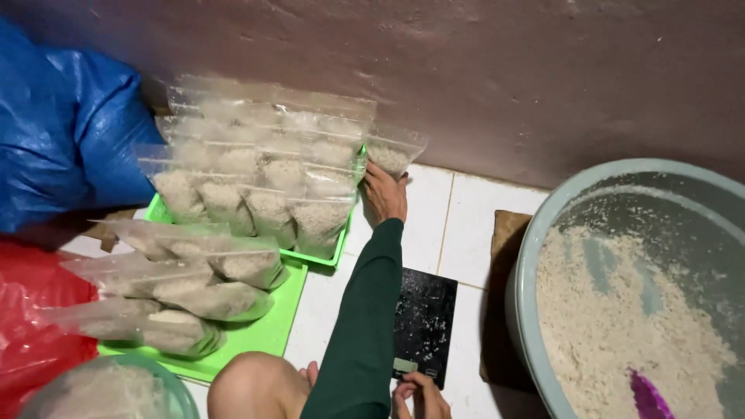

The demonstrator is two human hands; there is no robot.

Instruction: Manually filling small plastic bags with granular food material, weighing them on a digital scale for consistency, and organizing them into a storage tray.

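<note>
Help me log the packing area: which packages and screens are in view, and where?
Clear bags of pale powder: rows upright on green tray, by wall.
Flat filled bags: stacked on tray's front.
One bag: held by left hand.
Black scale: floor, small pale screen, near right hand.

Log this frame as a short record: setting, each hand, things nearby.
setting: tiled floor by a wall
left hand: holds a clear bag of pale powder beside the filled bags in the green tray
right hand: touching the black scale
nearby: grey basin of powder with a purple scoop; blue sack
</note>
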